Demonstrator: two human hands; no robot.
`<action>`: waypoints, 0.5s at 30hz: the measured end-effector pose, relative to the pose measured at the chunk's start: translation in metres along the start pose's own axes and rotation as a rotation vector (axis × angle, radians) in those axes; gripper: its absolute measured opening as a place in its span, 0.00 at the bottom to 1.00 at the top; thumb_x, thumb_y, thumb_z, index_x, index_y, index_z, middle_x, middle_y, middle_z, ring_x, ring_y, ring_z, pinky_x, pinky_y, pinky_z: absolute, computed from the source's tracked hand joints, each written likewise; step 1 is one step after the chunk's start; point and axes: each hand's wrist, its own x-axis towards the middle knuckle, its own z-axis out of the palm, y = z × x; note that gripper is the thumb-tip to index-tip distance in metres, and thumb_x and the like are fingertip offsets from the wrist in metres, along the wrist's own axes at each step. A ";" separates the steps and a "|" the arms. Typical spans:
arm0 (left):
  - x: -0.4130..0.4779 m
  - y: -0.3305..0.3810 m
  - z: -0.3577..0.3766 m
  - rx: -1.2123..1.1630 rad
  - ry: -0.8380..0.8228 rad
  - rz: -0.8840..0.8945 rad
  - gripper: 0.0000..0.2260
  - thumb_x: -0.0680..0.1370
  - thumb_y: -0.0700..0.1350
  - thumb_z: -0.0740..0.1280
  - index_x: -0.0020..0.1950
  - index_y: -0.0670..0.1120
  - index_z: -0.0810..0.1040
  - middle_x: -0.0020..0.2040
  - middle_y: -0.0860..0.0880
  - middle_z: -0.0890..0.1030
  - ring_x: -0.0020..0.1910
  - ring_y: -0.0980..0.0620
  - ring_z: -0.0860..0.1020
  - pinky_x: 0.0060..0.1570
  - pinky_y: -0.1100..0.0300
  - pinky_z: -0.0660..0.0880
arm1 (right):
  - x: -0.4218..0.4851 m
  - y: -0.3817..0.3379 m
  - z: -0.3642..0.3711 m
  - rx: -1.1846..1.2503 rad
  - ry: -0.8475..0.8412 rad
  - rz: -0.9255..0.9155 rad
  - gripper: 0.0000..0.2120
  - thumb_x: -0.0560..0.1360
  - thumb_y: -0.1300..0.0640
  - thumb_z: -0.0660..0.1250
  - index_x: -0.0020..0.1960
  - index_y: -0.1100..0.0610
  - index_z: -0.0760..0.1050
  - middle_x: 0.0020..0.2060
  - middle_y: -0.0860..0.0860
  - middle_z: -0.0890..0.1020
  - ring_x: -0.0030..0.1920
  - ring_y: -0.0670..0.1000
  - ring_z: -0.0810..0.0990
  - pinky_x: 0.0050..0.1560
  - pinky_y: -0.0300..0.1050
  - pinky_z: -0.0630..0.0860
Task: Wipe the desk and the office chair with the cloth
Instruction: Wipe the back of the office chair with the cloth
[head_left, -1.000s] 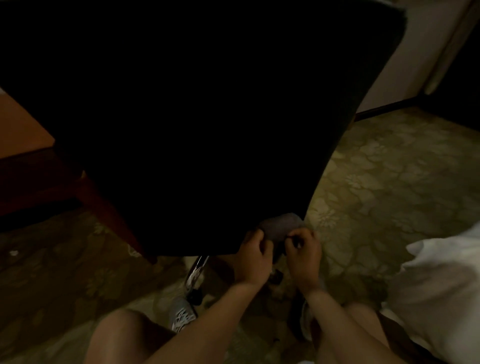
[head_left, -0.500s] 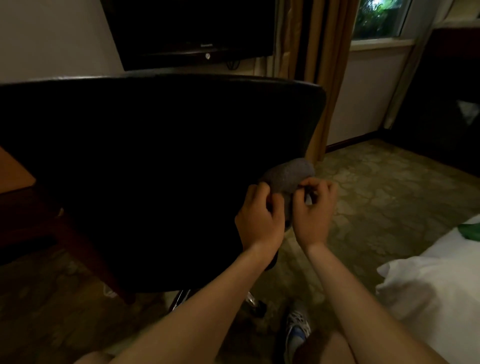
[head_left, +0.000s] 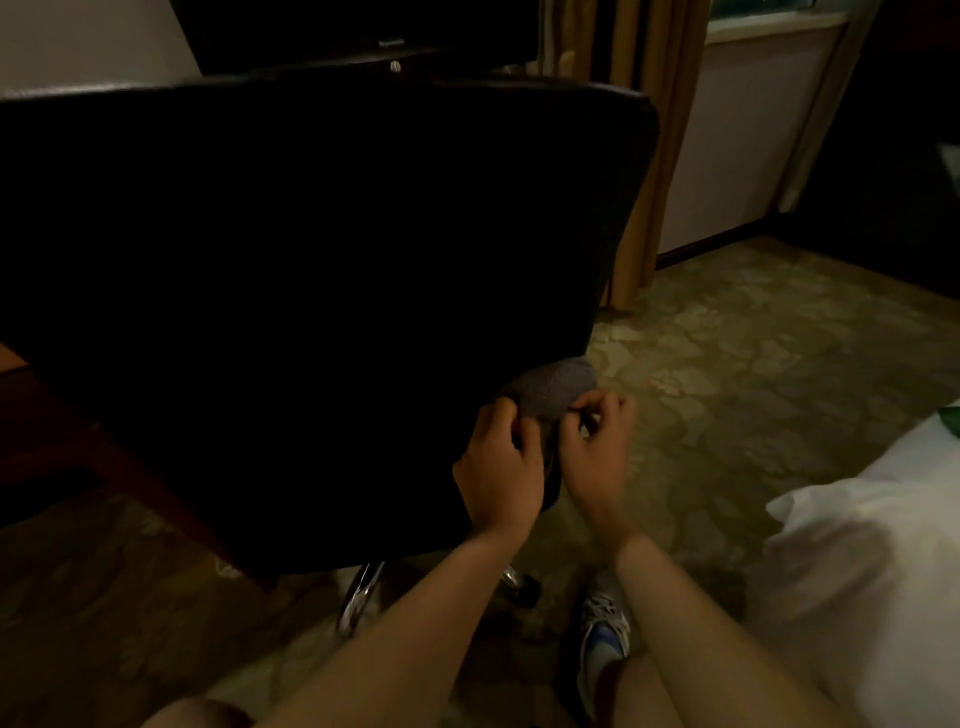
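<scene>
Head view, left hand (head_left: 498, 467), right hand (head_left: 597, 460), fingers pinching cloth (head_left: 553, 387), office chair (head_left: 311, 286) featureless in dark

No text could be read; a small brand mark (head_left: 390, 43) on the far television's (head_left: 337, 26) lower edge was too blurred.

The chair (head_left: 311, 312) is cut off at 9 o'clock, its seat hidden behind its own back. The cloth (head_left: 553, 389) is partly covered by the left hand (head_left: 501, 467) and the right hand (head_left: 597, 452).
</scene>
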 end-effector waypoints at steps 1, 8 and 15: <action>-0.005 -0.008 0.006 0.010 -0.012 -0.007 0.07 0.82 0.49 0.61 0.46 0.50 0.73 0.42 0.50 0.77 0.34 0.48 0.74 0.31 0.54 0.68 | -0.005 0.011 0.002 -0.011 -0.018 0.027 0.09 0.74 0.69 0.65 0.46 0.56 0.71 0.49 0.47 0.68 0.47 0.42 0.75 0.54 0.40 0.75; -0.037 -0.048 0.040 0.088 -0.091 -0.145 0.06 0.80 0.45 0.67 0.43 0.49 0.75 0.35 0.49 0.76 0.30 0.48 0.73 0.29 0.58 0.62 | -0.033 0.072 0.016 -0.086 -0.113 0.213 0.11 0.75 0.68 0.64 0.42 0.53 0.70 0.51 0.52 0.68 0.46 0.48 0.75 0.52 0.45 0.75; -0.052 -0.072 0.073 0.090 -0.261 -0.292 0.08 0.82 0.49 0.62 0.43 0.50 0.72 0.36 0.46 0.77 0.34 0.44 0.75 0.31 0.52 0.69 | -0.044 0.115 0.028 -0.127 -0.134 0.397 0.07 0.75 0.68 0.63 0.45 0.57 0.72 0.52 0.54 0.71 0.47 0.49 0.75 0.50 0.42 0.74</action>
